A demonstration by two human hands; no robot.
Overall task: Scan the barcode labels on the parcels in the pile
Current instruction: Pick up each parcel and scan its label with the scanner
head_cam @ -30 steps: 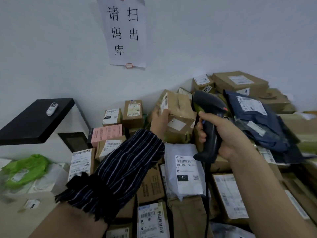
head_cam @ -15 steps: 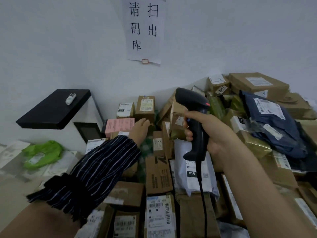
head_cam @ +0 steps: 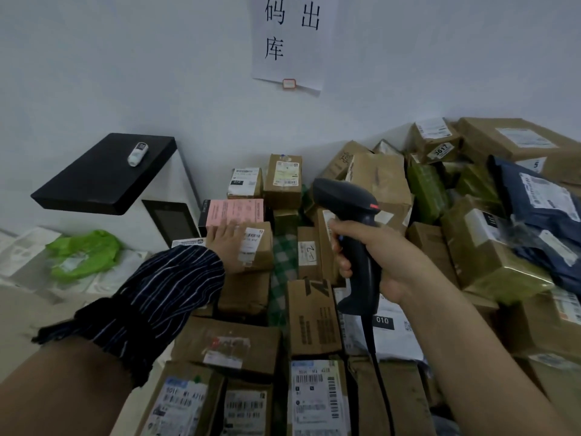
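A person stands over a pile of parcels (head_cam: 314, 319) heaped against a pale wall, brown cartons stacked and tilted with their white barcode labels facing many ways. The right hand (head_cam: 390, 262) is wrapped tightly round the grip of a black barcode scanner (head_cam: 349, 199), forefinger at the trigger side, its head raised above the cartons at the middle of the heap; which label it faces I cannot tell. Its cable (head_cam: 379, 379) hangs down over the boxes in front. The left hand (head_cam: 226, 247), coming out of a dark striped sleeve (head_cam: 163, 297), lies flat with fingers stretched across the top of a small brown box (head_cam: 256, 247) bearing a white label, fingertips at the edge of a pink-labelled parcel (head_cam: 232, 212). A navy mailer bag (head_cam: 534, 212) lies on the heap at right. At left, a small white device (head_cam: 137, 154) rests on a black shelf (head_cam: 103, 180), with a green bag (head_cam: 81, 256) below. A paper notice (head_cam: 292, 42) is on the wall.
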